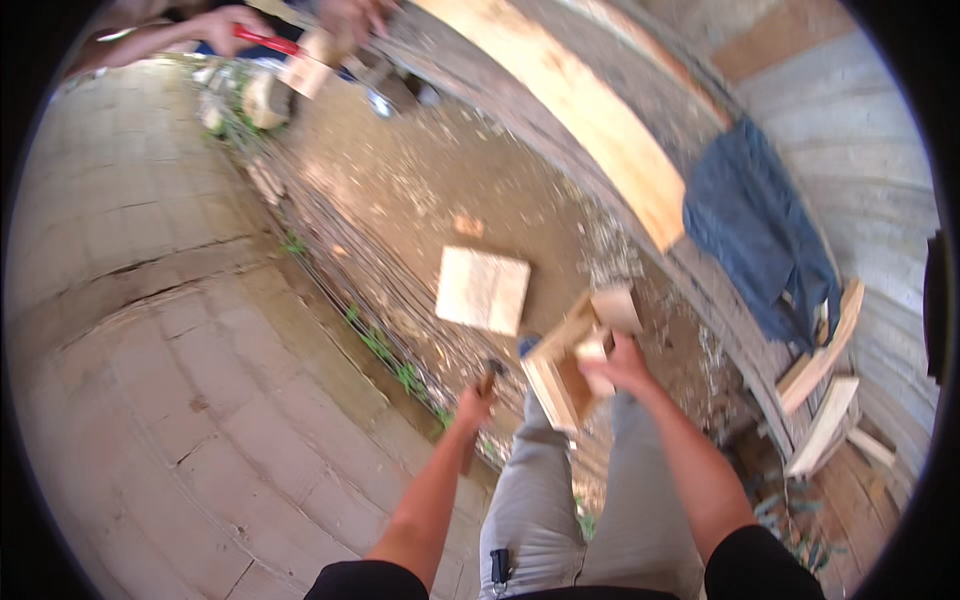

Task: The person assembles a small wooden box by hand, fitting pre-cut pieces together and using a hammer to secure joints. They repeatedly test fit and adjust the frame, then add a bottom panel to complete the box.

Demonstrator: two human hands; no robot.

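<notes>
My left hand (pixel 474 405) is closed round a hammer (pixel 493 370), its dark head above the fist and its wooden handle running down below. In my right hand (pixel 624 364) is a small open wooden box (pixel 552 385), tilted, in front of my legs. My right fingers grip it at a pale wood piece near its inner side. Blur hides how the box's parts join. On the dirt beyond the box lies a square pale wooden board (pixel 483 290).
A long bench (pixel 505 105) with a pale plank (pixel 600 125) runs along the right; dark blue cloth (pixel 755 235) and wood offcuts (pixel 822 425) lie at its near end. Brick paving (pixel 180 400) spreads left. At top left, another person's hand (pixel 225 28) holds a red-handled tool (pixel 268 40) against a wood block (pixel 308 72).
</notes>
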